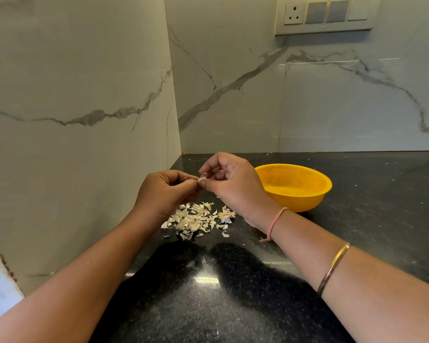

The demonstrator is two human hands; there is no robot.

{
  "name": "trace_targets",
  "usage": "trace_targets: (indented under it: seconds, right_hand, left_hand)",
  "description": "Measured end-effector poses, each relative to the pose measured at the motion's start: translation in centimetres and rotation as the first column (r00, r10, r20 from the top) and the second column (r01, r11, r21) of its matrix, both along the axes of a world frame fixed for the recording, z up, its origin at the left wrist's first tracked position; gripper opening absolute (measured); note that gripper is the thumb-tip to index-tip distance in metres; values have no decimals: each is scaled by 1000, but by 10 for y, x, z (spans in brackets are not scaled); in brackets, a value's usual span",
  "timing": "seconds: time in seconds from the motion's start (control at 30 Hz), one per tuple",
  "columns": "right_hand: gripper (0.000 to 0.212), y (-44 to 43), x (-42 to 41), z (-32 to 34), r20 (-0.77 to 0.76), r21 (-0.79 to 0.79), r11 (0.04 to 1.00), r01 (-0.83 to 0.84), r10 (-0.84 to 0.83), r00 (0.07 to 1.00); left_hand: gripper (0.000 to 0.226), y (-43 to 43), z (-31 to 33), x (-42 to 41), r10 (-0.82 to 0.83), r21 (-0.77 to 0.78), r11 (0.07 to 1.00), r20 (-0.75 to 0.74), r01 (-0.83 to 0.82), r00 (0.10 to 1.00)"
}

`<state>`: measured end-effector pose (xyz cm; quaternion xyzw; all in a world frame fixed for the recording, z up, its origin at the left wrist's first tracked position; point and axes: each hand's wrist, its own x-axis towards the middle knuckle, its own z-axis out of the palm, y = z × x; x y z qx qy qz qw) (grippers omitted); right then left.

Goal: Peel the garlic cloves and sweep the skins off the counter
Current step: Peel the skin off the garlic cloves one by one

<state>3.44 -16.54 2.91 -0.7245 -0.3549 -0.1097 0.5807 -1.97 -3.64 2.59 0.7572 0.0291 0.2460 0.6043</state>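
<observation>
Black counter (233, 305) lower frame; left hand (165, 191), right hand (233, 184) fingers pinched on garlic clove (201, 179) (mid-frame), skins (196, 220) beneath, yellow bowl (295, 185) right.

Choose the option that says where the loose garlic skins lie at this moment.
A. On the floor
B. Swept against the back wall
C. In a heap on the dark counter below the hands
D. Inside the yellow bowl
C: the garlic skins lie heaped on the counter beneath both hands, left of the yellow bowl.
</observation>
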Motion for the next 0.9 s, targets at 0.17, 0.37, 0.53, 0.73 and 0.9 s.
trace_targets:
  seconds: [0.17, 0.37, 0.53, 0.73, 0.9]
  right_hand:
    - [25, -4, -1, 3, -115, 39, 996, -78, 82, 990]
    - [20, -13, 2, 10, -285, 139, 964, -228, 260, 923]
    - [15, -15, 3, 10, -327, 163, 959, -231, 273, 905]
    - [14, -14, 3, 8, -311, 133, 971, -196, 229, 922]
    - [13, -13, 1, 8, -268, 81, 987, -142, 158, 950]
  left_hand:
    - [6, 1, 0, -1, -45, -80, 996, -17, 44, 999]
    - [12, 0, 3, -4, -116, -190, 976, -26, 109, 993]
    - [12, -2, 5, -4, -138, -244, 961, -22, 129, 990]
    - [7, 0, 4, -3, -134, -240, 963, -16, 126, 991]
    - [7, 2, 1, 0, -98, -168, 982, -33, 91, 995]
